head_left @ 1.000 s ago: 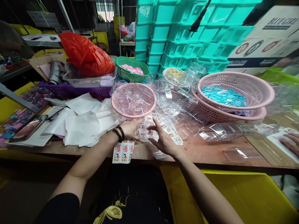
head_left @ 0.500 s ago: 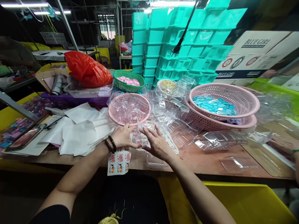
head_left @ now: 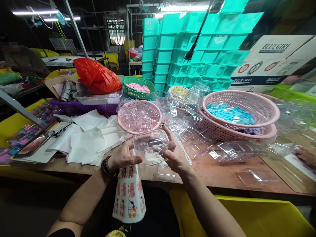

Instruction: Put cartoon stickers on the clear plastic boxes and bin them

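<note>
A clear plastic box [head_left: 150, 142] is held up over the front of the table between my two hands. My left hand [head_left: 125, 154] grips its left side, thumb toward me and fingers partly behind it. From beneath that hand a sheet of cartoon stickers [head_left: 129, 194] hangs past the table edge, its upper part hidden. My right hand [head_left: 175, 154] has its thumb at the box's right end, index finger stretched forward. A small sticker [head_left: 161, 126] shows at that fingertip. Just beyond the box stands a pink basket [head_left: 121, 127] of clear plastic pieces.
White paper sheets [head_left: 86, 144] lie to the left. Stacked pink baskets [head_left: 268, 105] with blue pieces stand at right, amid loose clear packaging [head_left: 234, 149]. Behind are a green basket [head_left: 153, 93], a red bag [head_left: 97, 77] and turquoise bins [head_left: 182, 46]. Another person's hand [head_left: 306, 156] is at far right.
The clear box has been lifted off the table between my hands. My hands have moved apart, and the sticker sheet now hangs lower over the edge. A sticker now shows at my right fingertip.
</note>
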The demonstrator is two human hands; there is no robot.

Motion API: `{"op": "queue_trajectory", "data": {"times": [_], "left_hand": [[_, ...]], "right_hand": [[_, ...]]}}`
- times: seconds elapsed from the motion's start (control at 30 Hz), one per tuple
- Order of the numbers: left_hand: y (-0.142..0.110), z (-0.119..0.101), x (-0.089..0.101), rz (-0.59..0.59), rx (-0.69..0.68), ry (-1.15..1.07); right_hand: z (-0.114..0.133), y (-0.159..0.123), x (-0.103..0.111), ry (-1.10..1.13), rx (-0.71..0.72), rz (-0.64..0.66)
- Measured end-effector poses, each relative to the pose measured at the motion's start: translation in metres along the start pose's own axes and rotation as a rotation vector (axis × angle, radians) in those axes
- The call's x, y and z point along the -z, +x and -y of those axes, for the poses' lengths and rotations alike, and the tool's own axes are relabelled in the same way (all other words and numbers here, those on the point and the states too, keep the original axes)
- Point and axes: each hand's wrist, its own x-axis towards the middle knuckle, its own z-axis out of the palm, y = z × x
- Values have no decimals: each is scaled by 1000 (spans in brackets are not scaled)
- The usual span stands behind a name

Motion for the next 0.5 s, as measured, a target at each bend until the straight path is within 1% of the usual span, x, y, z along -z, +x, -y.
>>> {"op": "queue_trajectory", "data": {"times": [0.03, 0.07, 0.1, 0.13, 0.17, 0.2, 0.23, 0.27, 0.3, 0.33, 0.37, 0.4, 0.43, 0.5], "left_hand": [[-8, -1, -5, -57, 8, 6], [-16, -2, -10, -115, 25, 17], [-24, -2, -13, -159, 54, 25], [-32, -1, -16, -182, 99, 20], [-39, 2, -18, -183, 158, -7], [-45, 6, -19, -165, 228, -57], [-50, 13, -21, -145, 294, -123], [-54, 21, -23, -143, 343, -190], [-57, 30, -24, -167, 369, -243], [-60, 40, -25, -213, 375, -274], [-62, 49, -26, -269, 365, -283], [-65, 59, -27, -321, 351, -279], [-69, 67, -27, -351, 346, -272], [-78, 80, -26, -337, 376, -263]], "right_hand": [[5, -2, 3, -22, -6, -36], [12, -5, 6, -57, 7, -118], [19, -8, 9, -91, 39, -236], [28, -11, 12, -113, 79, -358], [36, -14, 12, -117, 107, -443], [43, -16, 11, -97, 104, -461], [48, -18, 6, -56, 63, -405], [51, -20, 0, -5, -6, -295], [49, -22, -10, 46, -83, -178], [45, -24, -20, 94, -151, -94], [37, -26, -31, 138, -201, -59], [27, -30, -41, 176, -230, -73], [17, -34, -50, 212, -245, -115], [-2, -45, -60, 284, -291, -180]]}}
